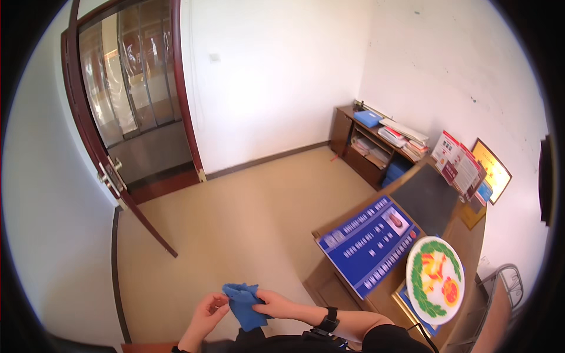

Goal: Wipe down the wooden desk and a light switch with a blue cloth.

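Observation:
A crumpled blue cloth (247, 314) hangs in front of my body, above the floor. My right hand (276, 305) pinches its right side between thumb and fingers. At the cloth's left edge is my left hand (208, 314), its fingers half curled and the thumb apart from them. Nothing shows in its grasp, though whether the fingertips brush the cloth is hard to tell. The wrist of my right arm wears a black strap (330, 320).
A wooden desk (463, 247) on the right bears a blue printed board (368, 247) and a white oval plaque (435, 280) with a coloured design. Behind it stands a low cabinet (342, 132) with papers. A door (148, 229) stands ajar on the left. A metal-framed chair (514, 282) is at far right.

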